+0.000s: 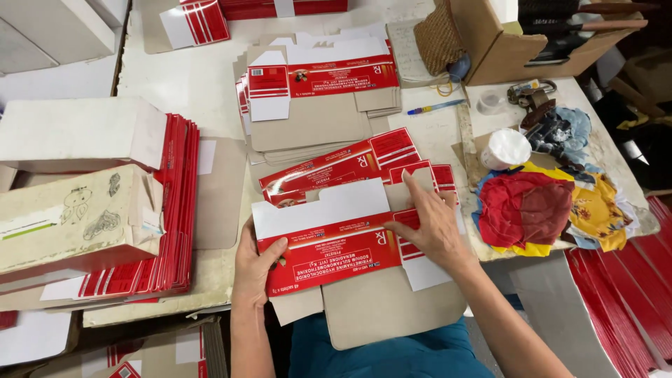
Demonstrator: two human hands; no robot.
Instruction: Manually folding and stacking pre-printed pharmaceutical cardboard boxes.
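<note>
— What do your hands have?
— Your left hand point(253, 269) grips the flat red-and-white carton blank point(329, 245) at its 9 o'clock edge; your right hand point(430, 227) presses its 3 o'clock flap.
— And beyond?
— More blanks point(315, 91) stacked at 12 o'clock, bundled cloths point(539, 210) at 3.

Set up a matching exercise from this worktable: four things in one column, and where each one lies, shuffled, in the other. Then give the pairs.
Things
1. blue pen
2. red cloth
3. carton blank
4. white roll

Places
A. under both hands, at the near edge
B. on top of the rag pile, right of the right hand
C. far side of the table, beside the stack of flat cartons
D. just beyond the red cloth, at the pile's far edge

Pairs: 1-C, 2-B, 3-A, 4-D. The left hand grips the blank's left end.
</note>
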